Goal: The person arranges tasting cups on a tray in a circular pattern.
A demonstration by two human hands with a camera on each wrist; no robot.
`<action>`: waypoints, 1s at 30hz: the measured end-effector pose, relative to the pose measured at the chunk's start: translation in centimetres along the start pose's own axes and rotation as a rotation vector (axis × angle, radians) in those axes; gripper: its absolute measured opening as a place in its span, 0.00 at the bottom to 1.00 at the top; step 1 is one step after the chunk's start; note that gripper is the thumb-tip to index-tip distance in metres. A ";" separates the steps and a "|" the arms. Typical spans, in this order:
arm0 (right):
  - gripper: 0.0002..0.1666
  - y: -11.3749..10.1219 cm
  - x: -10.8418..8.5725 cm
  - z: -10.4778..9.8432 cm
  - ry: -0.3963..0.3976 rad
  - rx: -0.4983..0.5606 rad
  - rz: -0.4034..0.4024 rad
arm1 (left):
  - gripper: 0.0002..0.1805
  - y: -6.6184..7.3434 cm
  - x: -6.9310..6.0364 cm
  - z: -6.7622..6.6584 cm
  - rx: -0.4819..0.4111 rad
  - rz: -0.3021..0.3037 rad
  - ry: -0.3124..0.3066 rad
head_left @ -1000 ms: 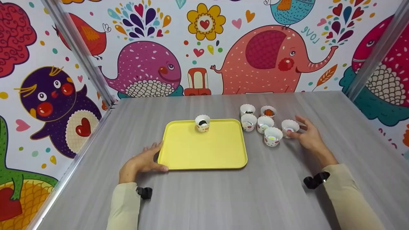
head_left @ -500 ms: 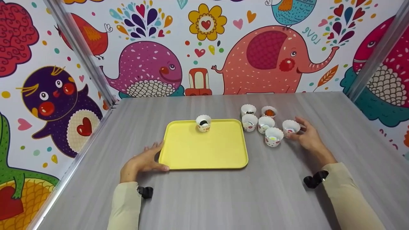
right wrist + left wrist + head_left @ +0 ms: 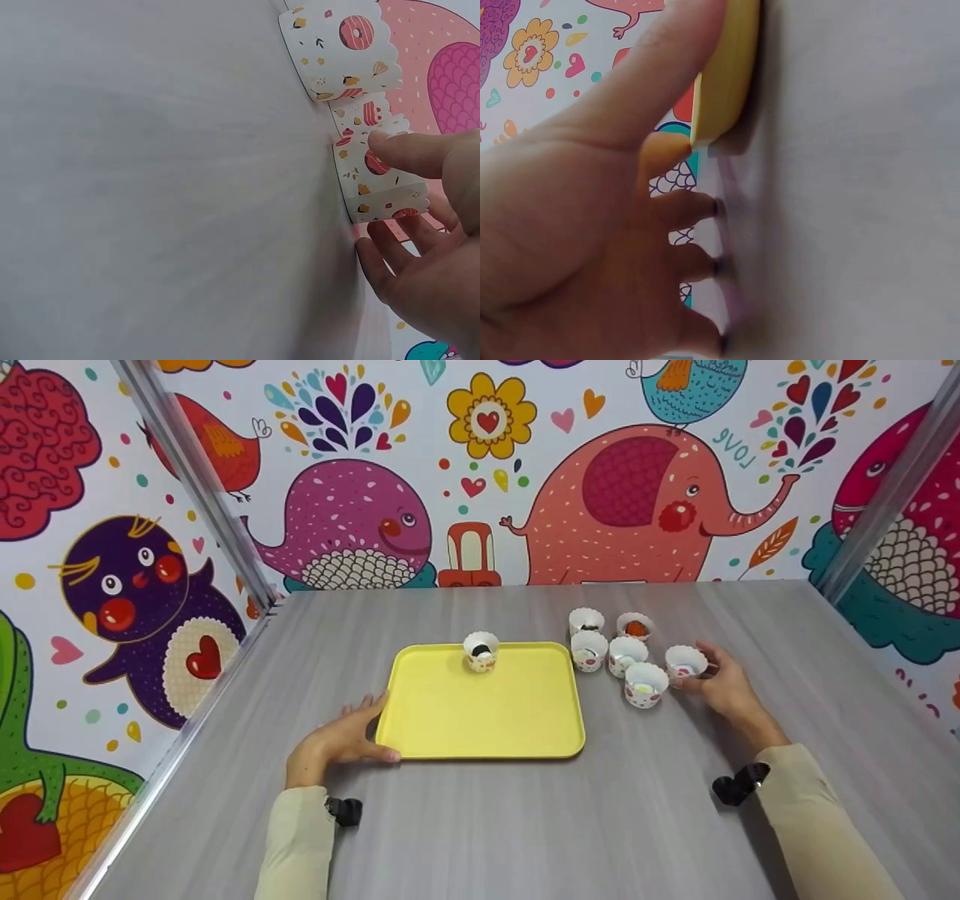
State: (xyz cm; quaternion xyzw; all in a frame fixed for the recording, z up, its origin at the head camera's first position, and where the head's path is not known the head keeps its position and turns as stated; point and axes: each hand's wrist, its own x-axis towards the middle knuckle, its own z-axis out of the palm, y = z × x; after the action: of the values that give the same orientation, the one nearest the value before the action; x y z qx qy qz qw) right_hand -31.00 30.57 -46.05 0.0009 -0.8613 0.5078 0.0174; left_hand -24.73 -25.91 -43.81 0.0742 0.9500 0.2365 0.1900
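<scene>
My left hand (image 3: pixel 337 736) rests at the near left corner of a yellow tray (image 3: pixel 480 716), thumb along its front edge and forefinger against its left side. In the left wrist view the other fingertips (image 3: pixel 711 266) stand on the table. My right hand (image 3: pixel 726 688) holds a white paper baking cup (image 3: pixel 685 660) upright between thumb and fingers. Pink donut prints show on that cup (image 3: pixel 358 161) in the right wrist view. Another paper cup with something dark inside (image 3: pixel 481 654) stands at the tray's far edge.
Several more paper cups cluster right of the tray, including one with an orange item (image 3: pixel 635 628) and a nearer one with something yellow-green (image 3: pixel 645 686). A grey table (image 3: pixel 525 825) carries everything. Printed panels (image 3: pixel 480 495) with metal posts (image 3: pixel 199 484) enclose its back and sides.
The view has shifted slightly, so everything sits a little lower and further right. Both hands, the tray and the cups keep the same places relative to one another.
</scene>
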 end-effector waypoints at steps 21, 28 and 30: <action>0.51 -1.1 -0.2 0.1 0.044 -0.025 0.042 | 0.66 -0.2 0.3 0.0 -0.020 0.002 -0.012; 0.48 -1.9 -0.4 0.3 0.058 -0.007 0.058 | 0.66 -0.1 0.3 0.0 -0.014 -0.007 -0.009; 0.47 -2.3 -0.5 0.3 0.063 0.003 0.049 | 0.66 -0.1 0.3 0.0 -0.015 -0.011 -0.007</action>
State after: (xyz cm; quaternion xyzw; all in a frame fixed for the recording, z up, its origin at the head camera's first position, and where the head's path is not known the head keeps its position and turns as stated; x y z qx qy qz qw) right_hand -30.49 29.21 -44.24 -0.0363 -0.8594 0.5089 0.0320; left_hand -25.01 -25.94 -44.02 0.0685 0.9479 0.2423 0.1953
